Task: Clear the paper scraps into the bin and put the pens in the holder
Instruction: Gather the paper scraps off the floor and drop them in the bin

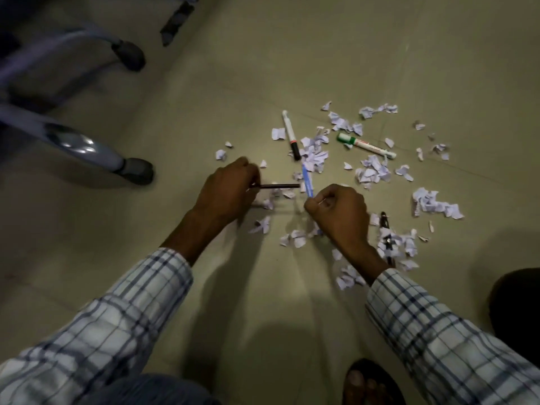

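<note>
My left hand (226, 194) is closed around a thin black pen (280, 186) that sticks out to the right, just above the floor. A blue pen (307, 179) pointing away from me is gripped by my right hand (336, 214). On the floor beyond lie a white marker with a black cap (291, 135) and a white marker with a green cap (366, 146). Another dark pen (386, 235) lies among scraps right of my right wrist. White paper scraps (374, 171) are scattered all around the pens. No bin or holder is in view.
Office chair legs with castors (136, 170) stand at the left. A dark object (176, 23) lies at the top. My sandalled foot (371, 384) is at the bottom, and a dark rounded shape (517, 302) sits at the right edge.
</note>
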Motion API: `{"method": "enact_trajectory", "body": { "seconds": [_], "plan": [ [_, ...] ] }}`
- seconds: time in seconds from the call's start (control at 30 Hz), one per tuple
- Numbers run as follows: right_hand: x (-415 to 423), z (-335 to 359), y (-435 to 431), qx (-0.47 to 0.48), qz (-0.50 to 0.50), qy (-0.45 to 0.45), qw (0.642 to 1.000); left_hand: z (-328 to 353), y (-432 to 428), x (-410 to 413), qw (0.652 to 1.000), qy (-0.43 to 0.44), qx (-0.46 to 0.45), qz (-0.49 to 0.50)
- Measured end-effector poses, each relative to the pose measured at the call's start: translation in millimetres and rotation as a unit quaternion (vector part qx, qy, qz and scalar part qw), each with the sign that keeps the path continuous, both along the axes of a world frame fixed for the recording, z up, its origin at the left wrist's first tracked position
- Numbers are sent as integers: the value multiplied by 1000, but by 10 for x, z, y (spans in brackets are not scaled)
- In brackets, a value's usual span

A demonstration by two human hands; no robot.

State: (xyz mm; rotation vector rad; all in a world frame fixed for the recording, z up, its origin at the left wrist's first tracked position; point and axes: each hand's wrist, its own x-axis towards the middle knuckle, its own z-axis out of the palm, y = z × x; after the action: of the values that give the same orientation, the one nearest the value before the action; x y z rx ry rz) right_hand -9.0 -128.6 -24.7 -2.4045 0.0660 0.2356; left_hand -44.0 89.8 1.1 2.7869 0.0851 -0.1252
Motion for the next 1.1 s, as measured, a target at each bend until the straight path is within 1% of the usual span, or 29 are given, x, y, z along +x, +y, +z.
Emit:
{"method": "enact_trajectory", "body": {
  "seconds": [0.1,0.2,0.3,0.37,0.43,0.53,0.6,0.67,0.7,0.77,0.83,0.87,0.93,1.0,1.1],
  "plan": [
    [-282,-56,450,12,66,54,996,-101,401,-557,992,62,-23,110],
    [-579,-144,760,5,132,74,988,-223,570,-1034,969,130,-40,205],
    [-785,-238,929,-14,180,85,980,-310,570,-1218,946,167,-43,275],
    [-865,-300,987,-39,206,89,974,-351,555,-1237,940,174,-31,291],
    [-923,-357,997,-65,226,86,968,-372,542,-1237,942,174,-24,286],
    [-974,-370,964,-73,231,75,967,-378,523,-1238,945,178,-23,274],
    [-964,-327,897,-57,223,60,971,-340,473,-1194,949,177,-8,261],
    [-919,-248,788,-30,202,42,978,-286,421,-1113,958,150,6,243],
    [-885,-205,710,-17,187,33,982,-266,388,-1056,965,128,3,228],
    [-809,-130,489,-1,151,5,989,-247,282,-899,979,94,-31,179],
    [-735,-98,218,1,121,-12,993,-240,137,-714,988,81,-57,118],
    [-709,-96,49,-7,106,-19,994,-249,40,-614,990,86,-60,90],
    [-701,-79,-292,-47,87,-18,995,-271,-131,-445,989,126,-52,56],
    [-753,-71,-608,-94,74,9,993,-320,-262,-346,985,160,-42,45],
    [-927,-109,-954,-139,56,61,987,-428,-416,-285,986,161,-24,46]
  ]
}}
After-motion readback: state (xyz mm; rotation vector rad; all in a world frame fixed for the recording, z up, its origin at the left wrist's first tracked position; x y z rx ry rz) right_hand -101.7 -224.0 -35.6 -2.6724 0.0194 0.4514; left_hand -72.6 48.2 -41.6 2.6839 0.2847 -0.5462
